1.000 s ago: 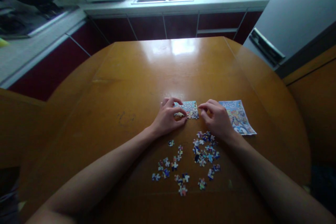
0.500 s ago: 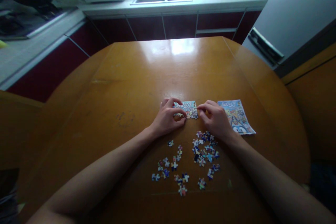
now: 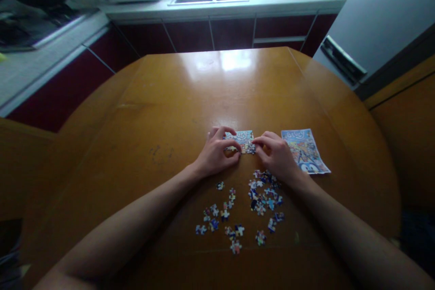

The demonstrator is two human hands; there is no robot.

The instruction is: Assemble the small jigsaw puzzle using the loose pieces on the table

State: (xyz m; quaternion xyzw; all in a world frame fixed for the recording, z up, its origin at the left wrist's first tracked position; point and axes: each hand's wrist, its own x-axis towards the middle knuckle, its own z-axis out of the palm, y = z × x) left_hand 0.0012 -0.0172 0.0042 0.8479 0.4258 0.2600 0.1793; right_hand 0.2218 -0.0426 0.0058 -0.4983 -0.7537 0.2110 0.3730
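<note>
- Your right hand point(image 3: 276, 150) has edged a little leftward since the earlier frame, so its fingertips now meet the near right edge of the panel; your left hand looks unmoved.
- That small rectangular panel of joined cardboard puzzle pieces point(image 3: 245, 137), pale blue along its far side and multicoloured nearer you, lies flat on the brown varnished wooden bench point(image 3: 190, 95), between your two hands.
- Its long axis appears to run left to right across your front, though your left fingers hide part of that end.
- Your left hand point(image 3: 217, 150) arches wide over the left end, thumb by the near edge and another finger reaching toward the far side.
- Your right hand comes in from the right with fingertips gathered narrow; you cannot tell whether a piece sits between them.
- Neither hand is clearly nearer: your left covers one end, your right touches the other.
- Loose multicoloured cardboard pieces point(image 3: 271, 203) lie on your side of the panel, thickest near your right wrist.
- Just beyond your right hand's outer side rests a glossy blue printed picture sheet point(image 3: 302, 142).
</note>
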